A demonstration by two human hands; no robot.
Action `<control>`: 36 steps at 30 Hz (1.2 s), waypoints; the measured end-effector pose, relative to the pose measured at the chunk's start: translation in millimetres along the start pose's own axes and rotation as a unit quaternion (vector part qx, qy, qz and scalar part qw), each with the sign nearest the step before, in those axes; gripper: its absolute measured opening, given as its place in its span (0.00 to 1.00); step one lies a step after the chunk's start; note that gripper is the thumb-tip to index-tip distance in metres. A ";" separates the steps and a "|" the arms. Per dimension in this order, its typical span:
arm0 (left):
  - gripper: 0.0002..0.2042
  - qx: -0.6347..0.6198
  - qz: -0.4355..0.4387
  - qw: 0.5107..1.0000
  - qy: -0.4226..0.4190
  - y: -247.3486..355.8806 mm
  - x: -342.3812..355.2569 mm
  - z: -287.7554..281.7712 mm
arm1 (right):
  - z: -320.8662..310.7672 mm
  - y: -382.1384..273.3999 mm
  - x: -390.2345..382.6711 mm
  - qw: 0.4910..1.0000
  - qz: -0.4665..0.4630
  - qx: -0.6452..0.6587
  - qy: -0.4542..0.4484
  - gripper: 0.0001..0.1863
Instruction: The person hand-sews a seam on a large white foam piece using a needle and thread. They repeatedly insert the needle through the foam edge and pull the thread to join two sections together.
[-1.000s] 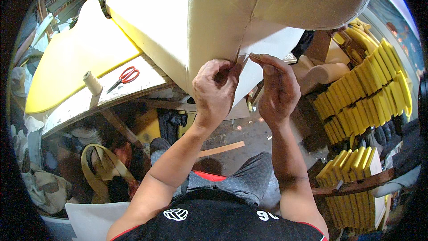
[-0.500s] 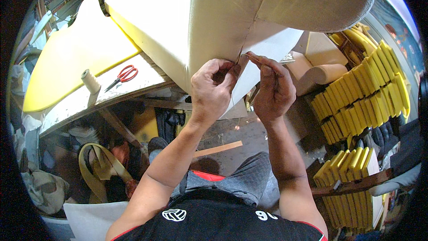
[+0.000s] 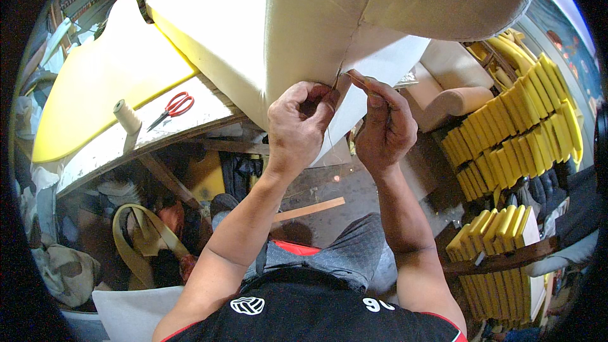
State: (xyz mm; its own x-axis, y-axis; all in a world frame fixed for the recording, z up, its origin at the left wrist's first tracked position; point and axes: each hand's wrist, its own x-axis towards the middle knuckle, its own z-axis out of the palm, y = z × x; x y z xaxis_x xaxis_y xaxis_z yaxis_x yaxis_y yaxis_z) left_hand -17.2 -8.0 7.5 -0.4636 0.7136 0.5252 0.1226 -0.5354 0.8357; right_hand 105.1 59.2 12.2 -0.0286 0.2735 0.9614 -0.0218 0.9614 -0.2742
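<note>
A large upholstered piece in cream fabric (image 3: 310, 31) stands in front of me, with a seam running down its face to my fingers. My left hand (image 3: 299, 123) is closed in a pinch on the fabric's edge at the seam's lower end. Just beside it, my right hand (image 3: 386, 117) has bent fingers with the fingertips close to the seam. A thin pale thread (image 3: 346, 75) shows at those fingertips; whether a needle is with it I cannot make out. A fine strand also hangs below my left hand.
On the workbench at left lie red-handled scissors (image 3: 171, 111), a thread spool (image 3: 127, 117) and a yellow foam panel (image 3: 107, 82). Stacked yellow foam pieces (image 3: 513, 133) stand at right, near a cream armchair-like piece (image 3: 453, 82). A wooden strip (image 3: 310, 209) lies on the floor.
Both hands have shifted very slightly left in the picture, along with the upholstered piece. Their pinch at the seam looks nearly the same.
</note>
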 end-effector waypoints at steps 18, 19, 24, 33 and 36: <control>0.05 0.007 0.024 1.000 -0.005 2.4 -1.0 0.4 | -6.2 -3.6 12.5 0.995 -0.058 -0.072 -0.045 0.09; 0.05 0.006 0.024 1.000 -0.005 1.8 -0.9 0.6 | -6.2 -2.1 12.3 0.996 -0.058 -0.061 -0.041 0.09; 0.05 0.016 0.016 1.000 -0.008 2.6 -1.0 -0.3 | -3.6 2.0 7.1 0.996 -0.071 -0.056 -0.025 0.09; 0.06 0.022 0.010 1.000 -0.019 -2.7 0.4 -2.9 | -2.5 9.7 5.0 0.989 -0.127 -0.065 -0.038 0.10; 0.06 0.015 0.009 1.000 -0.019 -1.1 -0.2 -3.1 | -4.2 6.9 5.8 0.992 -0.116 -0.042 -0.039 0.10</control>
State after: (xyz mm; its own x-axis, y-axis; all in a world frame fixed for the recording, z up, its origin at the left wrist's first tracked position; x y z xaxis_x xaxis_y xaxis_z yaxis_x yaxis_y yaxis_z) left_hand -19.9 -9.0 6.1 -0.4273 0.7209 0.5456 0.1579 -0.5348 0.8301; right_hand 109.0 67.5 16.0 -0.1094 0.0448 0.9930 0.0471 0.9981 -0.0399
